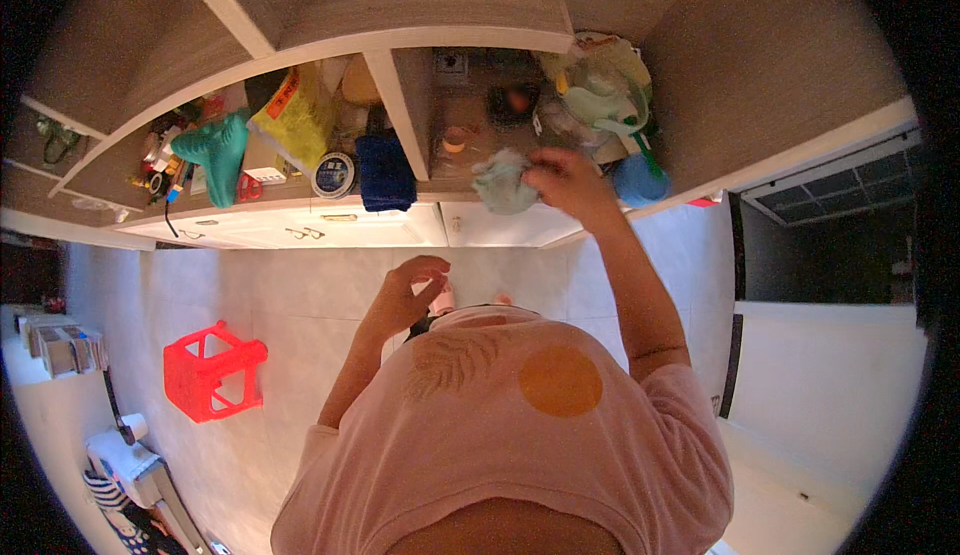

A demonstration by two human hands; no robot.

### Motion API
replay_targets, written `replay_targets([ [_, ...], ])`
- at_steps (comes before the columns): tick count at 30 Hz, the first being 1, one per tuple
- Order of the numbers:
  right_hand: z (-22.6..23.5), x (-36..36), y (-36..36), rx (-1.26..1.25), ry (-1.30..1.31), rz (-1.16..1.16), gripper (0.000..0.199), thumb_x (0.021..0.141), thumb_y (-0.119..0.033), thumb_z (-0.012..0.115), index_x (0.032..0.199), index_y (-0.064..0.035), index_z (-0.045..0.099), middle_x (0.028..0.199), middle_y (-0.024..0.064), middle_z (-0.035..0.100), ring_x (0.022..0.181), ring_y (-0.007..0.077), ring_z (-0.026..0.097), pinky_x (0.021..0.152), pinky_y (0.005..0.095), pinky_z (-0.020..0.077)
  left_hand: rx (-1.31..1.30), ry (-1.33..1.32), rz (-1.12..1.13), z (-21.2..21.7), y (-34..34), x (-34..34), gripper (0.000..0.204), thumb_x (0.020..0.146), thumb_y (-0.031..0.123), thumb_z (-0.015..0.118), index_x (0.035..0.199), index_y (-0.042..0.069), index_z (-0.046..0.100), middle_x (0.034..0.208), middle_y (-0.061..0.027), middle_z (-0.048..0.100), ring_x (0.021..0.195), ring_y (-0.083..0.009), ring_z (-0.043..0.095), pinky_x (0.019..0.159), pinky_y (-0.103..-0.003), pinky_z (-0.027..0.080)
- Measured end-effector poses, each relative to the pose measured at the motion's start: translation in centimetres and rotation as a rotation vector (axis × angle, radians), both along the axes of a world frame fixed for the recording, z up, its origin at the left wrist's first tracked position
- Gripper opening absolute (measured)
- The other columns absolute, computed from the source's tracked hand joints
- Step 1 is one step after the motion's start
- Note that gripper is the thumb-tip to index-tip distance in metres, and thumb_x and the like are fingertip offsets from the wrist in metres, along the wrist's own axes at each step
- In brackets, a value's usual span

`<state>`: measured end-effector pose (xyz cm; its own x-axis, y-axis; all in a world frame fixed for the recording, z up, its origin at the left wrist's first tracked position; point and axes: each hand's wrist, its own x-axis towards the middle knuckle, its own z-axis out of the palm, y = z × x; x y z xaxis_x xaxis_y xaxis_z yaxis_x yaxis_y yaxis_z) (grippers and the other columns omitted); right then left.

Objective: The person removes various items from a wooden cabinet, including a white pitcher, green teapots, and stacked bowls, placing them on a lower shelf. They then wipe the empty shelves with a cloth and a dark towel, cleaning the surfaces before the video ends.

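The cloth (503,181) is a pale blue-green rag, crumpled into a soft lump, and it sits at the front edge of the shelf (455,193), just right of the upright divider (405,105). The right hand (565,177) grips its right side, fingers curled shut on the fabric, with the arm stretched up and forward from the shoulder and the elbow nearly straight. Behind the cloth the shelf compartment is fairly open, with a small orange lid (455,142) and a dark round object (512,101) farther back. To the right lies a heap of bags (598,90) and a blue ball (638,181) near the shelf's edge, close beside the hand. Left of the divider hangs a dark blue towel (385,173), then a round tin (333,175), a yellow bag (295,115) and a teal object (222,155) among smaller clutter. Below the shelf run white drawers (330,225). The left hand (410,290) hovers lower, near the chest, bent at the elbow, fingers loosely curled and half open, holding nothing that can be seen. The tiled floor (300,305) beneath has room, with a red stool (213,372) well off to the left.
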<state>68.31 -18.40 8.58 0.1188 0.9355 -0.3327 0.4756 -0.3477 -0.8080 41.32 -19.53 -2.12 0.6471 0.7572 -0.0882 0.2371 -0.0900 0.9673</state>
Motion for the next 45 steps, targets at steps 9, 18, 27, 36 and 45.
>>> replay_targets([
  [9, 7.5, 0.9, -3.7, 0.157, 1.239, -0.035, 0.048, 0.078, -0.016, 0.052, 0.121, 0.0025, 0.041, 0.117, 0.015, 0.051, 0.11, 0.0262, 0.049, 0.095, 0.0379, 0.0375, -0.198, -0.122, -0.13, 2.9, 2.3, 2.8, 0.014, 0.085, 0.002, 0.051, 0.098, -0.001, 0.055, 0.097, -0.0058, 0.057, 0.092, -0.0137, 0.054, 0.084, -0.028, 0.043],
  [18, 16.4, 2.3, 3.5, 1.125, -0.526, 0.329, 0.036, 0.08, -0.001, 0.047, 0.116, -0.0044, 0.048, 0.121, 0.0113, 0.049, 0.116, 0.0247, 0.044, 0.097, 0.035, 0.0364, -0.2, -0.077, -0.096, 0.3, 1.1, 1.3, 0.016, 0.084, 0.004, 0.054, 0.1, 0.001, 0.056, 0.098, -0.0068, 0.059, 0.094, -0.0146, 0.055, 0.086, -0.03, 0.043],
  [27, 17.7, -0.6, 6.6, 0.841, -0.653, 0.372, 0.025, 0.084, -0.016, 0.053, 0.105, -0.0039, 0.058, 0.117, 0.0148, 0.053, 0.109, 0.0275, 0.051, 0.09, 0.0338, 0.0407, -0.227, -0.186, 0.026, -0.5, 1.6, -1.1, 0.019, 0.085, 0.002, 0.052, 0.103, 0.0, 0.053, 0.099, -0.0079, 0.058, 0.092, -0.0152, 0.056, 0.079, -0.028, 0.047],
  [36, 15.2, -1.0, 13.8, 0.772, -0.6, 0.544, 0.026, 0.087, -0.018, 0.05, 0.107, -0.0033, 0.058, 0.117, 0.0146, 0.053, 0.101, 0.0295, 0.055, 0.085, 0.0324, 0.0442, -0.291, -0.268, 0.056, -1.7, 1.8, -1.5, 0.019, 0.085, 0.002, 0.051, 0.104, 0.001, 0.053, 0.099, -0.0067, 0.058, 0.091, -0.0134, 0.055, 0.076, -0.026, 0.046],
  [45, 16.2, -9.7, 13.5, 1.035, -0.449, 0.946, 0.019, 0.082, -0.01, 0.052, 0.098, -0.002, 0.06, 0.101, 0.0145, 0.059, 0.09, 0.0302, 0.058, 0.077, 0.0357, 0.0475, -0.253, -0.205, 0.075, -1.4, 1.9, -1.9, 0.021, 0.083, 0.001, 0.054, 0.104, 0.0, 0.054, 0.1, -0.0066, 0.058, 0.093, -0.0124, 0.056, 0.082, -0.025, 0.044],
])
